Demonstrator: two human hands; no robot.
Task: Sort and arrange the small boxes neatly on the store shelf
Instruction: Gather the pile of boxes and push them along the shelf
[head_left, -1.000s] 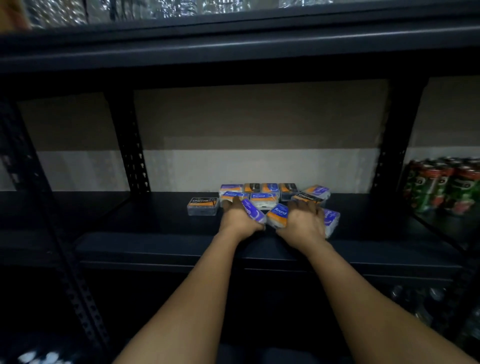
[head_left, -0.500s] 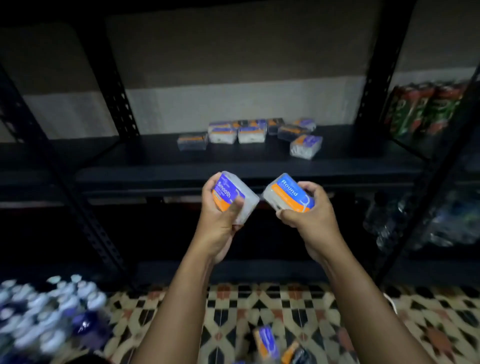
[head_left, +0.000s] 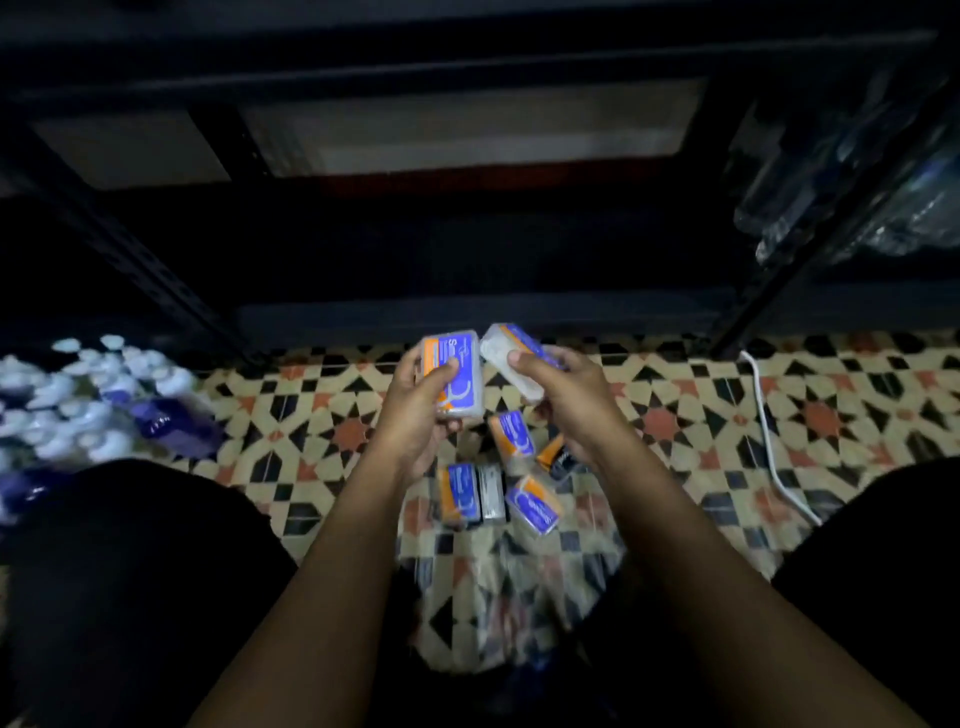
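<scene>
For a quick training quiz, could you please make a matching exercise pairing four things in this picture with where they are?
Things:
1. box with its blue and orange label showing
2. box with its pale side showing
3. white cable
4. loose boxes

Places:
A. on the tiled floor at the right
B. in the left hand
C. on the floor below the hands
D. in the right hand

Pairs: 1-B, 2-D, 3-A, 4-C

Single view, head-worn, wide-angle. Looks steeply down from above the person's forearms onto the patterned tile floor (head_left: 675, 395). Both hands sit near frame centre, close to the lens; dark knees fill the lower corners. Upper part of frame takes in the lower rails of the dark shelf (head_left: 467, 306), further off. Edges blurred. No second view to overlap.
</scene>
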